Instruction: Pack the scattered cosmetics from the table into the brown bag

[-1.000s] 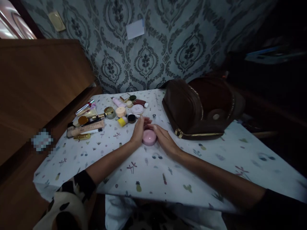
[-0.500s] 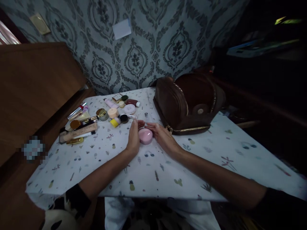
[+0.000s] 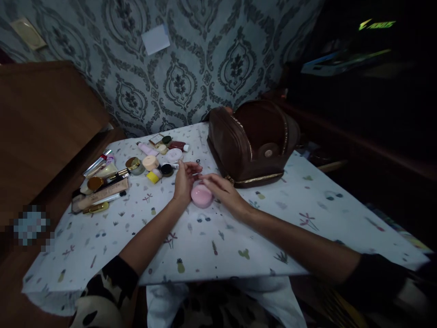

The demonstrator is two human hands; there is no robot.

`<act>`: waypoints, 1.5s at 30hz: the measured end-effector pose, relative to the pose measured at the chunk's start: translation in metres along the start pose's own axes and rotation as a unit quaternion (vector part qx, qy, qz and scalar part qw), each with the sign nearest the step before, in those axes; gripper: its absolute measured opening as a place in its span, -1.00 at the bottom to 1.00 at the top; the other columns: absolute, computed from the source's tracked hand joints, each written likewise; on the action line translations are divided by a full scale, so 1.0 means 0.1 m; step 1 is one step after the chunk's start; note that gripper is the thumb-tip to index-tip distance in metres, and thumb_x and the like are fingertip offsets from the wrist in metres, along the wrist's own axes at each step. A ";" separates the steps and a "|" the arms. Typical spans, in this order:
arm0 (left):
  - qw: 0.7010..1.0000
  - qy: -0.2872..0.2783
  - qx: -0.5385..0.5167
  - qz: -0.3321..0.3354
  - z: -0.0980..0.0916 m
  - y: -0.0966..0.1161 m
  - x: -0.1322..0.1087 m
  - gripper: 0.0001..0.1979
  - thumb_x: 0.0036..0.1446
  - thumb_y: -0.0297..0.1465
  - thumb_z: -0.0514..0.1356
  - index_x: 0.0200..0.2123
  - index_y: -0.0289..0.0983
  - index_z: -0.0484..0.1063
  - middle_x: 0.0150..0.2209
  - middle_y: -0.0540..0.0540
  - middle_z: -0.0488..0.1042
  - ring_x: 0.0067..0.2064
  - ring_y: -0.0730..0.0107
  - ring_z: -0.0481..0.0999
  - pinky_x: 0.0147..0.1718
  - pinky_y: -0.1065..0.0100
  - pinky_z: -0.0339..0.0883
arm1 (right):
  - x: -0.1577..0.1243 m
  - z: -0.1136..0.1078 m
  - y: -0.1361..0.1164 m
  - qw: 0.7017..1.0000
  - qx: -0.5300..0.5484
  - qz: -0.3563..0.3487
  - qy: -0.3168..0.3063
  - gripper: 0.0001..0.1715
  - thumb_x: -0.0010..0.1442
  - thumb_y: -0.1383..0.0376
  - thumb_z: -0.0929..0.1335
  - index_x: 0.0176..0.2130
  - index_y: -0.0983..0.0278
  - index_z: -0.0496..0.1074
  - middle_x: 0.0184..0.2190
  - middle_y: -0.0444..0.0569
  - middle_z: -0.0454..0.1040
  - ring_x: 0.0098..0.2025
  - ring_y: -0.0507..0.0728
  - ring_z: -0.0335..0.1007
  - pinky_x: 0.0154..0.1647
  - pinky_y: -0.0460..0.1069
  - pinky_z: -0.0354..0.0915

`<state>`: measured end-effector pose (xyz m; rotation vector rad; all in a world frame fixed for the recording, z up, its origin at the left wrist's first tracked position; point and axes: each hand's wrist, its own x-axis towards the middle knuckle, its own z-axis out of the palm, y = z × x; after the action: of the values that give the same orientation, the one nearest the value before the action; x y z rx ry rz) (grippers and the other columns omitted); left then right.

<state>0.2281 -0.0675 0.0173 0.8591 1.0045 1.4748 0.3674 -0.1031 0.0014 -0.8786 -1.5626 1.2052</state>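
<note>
Far to the left of the pink round container [image 3: 202, 196], a pixelated patch [image 3: 30, 224] hid whatever was there. Between that patch and the container lay a cluster of cosmetics, among them a beige tube [image 3: 104, 195], a gold tube [image 3: 96, 208], a small yellow-ended jar [image 3: 153, 176] and a black-lidded pot [image 3: 167, 170]; several overlapped, and their labels were too dim to read. Nearer than the container and off to its left, a patterned sleeve [image 3: 105, 291] ran out of view at the bottom, and the bare left forearm [image 3: 150, 232] slanted from it up to the left hand [image 3: 184, 182]. That hand stood on edge just beside the container, palm turned towards it, thumb raised, its fingers loosely spread and bent rightward past the far side.

The container sat on the patterned counter [image 3: 211, 259] between both hands. The right hand [image 3: 227, 196] came in from the right, back upward, fingers stretched out close together towards the container's far edge, pinching nothing visible. The palms were hidden, so contact with the container could not be told. The right forearm [image 3: 300, 239] led back to a dark sleeve [image 3: 372, 280], cut off on the right. Beyond the container and to its right stood a brown bag [image 3: 232, 141], its opening too dark to see into.
</note>
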 end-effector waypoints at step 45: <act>0.971 -0.105 0.149 0.153 0.47 0.30 -0.21 -0.74 0.09 -0.19 0.30 -0.45 -0.27 0.46 -0.46 0.03 0.49 -0.38 0.42 0.46 -0.35 0.43 0.38 | -0.04 -0.33 -0.47 0.912 -0.254 -0.308 0.097 -0.37 0.28 0.23 0.38 0.28 0.18 0.22 0.12 0.11 0.42 0.16 0.25 0.36 0.19 0.19 0.35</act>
<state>0.2626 -0.0836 0.0635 1.4094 0.9782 1.4661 0.4004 -0.1094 0.0482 -0.7040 -1.8249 0.2520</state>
